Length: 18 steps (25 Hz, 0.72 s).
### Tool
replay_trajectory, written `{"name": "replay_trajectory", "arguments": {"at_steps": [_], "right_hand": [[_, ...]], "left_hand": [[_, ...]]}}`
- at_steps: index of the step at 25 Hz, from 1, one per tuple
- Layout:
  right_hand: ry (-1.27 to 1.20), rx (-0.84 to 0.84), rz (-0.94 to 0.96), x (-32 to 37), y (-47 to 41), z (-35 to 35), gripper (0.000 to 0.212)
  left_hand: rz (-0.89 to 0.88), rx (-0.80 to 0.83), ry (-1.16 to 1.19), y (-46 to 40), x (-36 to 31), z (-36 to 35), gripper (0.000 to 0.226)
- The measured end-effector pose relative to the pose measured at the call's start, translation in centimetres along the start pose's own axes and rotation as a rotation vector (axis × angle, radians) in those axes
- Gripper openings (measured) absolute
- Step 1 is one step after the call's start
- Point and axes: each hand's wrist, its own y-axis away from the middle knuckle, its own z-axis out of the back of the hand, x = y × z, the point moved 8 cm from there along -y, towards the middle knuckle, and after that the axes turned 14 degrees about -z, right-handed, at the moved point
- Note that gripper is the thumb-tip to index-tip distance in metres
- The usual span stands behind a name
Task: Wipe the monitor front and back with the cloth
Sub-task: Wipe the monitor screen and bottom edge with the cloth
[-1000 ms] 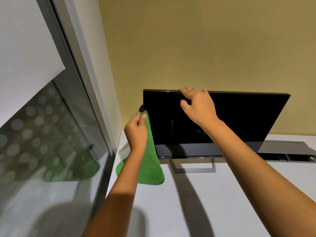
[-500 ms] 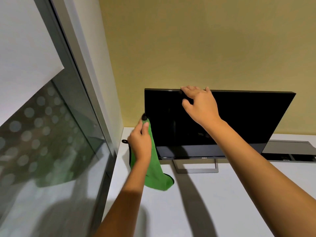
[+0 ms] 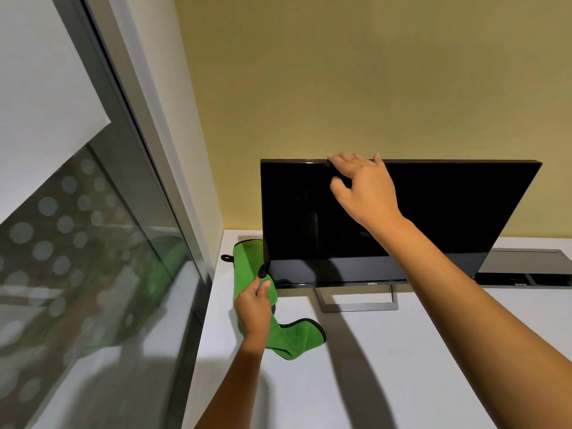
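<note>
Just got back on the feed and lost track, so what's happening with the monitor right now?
A person is wiping a black Dell monitor that stands on a white desk. The left hand grips a green microfibre cloth at the monitor's lower left corner, with part of the cloth behind the left edge and its tail draped on the desk. The right hand grips the top edge, fingers over the back, steadying the monitor.

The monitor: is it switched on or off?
Apparently off or blank: the monitor screen is uniformly black, showing only faint reflections. No power light is visible.

Green cloth (image 3: 244,270), black monitor (image 3: 433,212), yellow wall (image 3: 371,88).
</note>
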Motion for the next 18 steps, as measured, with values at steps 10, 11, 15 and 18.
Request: {"name": "replay_trajectory", "arguments": {"at_steps": [10, 11, 15, 18], "right_hand": [[-0.008, 0.068, -0.040, 0.3, -0.1, 0.5, 0.046], [-0.007, 0.087, -0.051, 0.3, -0.2, 0.5, 0.047], [0.000, 0.155, -0.075, 0.0, -0.3, 0.8, 0.048], [0.034, 0.202, -0.060, 0.1, -0.2, 0.8, 0.049]], "left_hand": [[-0.200, -0.107, 0.053, -3.7, -9.6, 2.3, 0.037], [-0.245, -0.112, 0.041, -4.6, -11.3, 2.6, 0.036], [-0.388, -0.161, 0.031, -6.9, -17.7, 3.9, 0.036], [-0.491, -0.183, -0.030, -7.8, -20.5, 4.5, 0.037]]}}
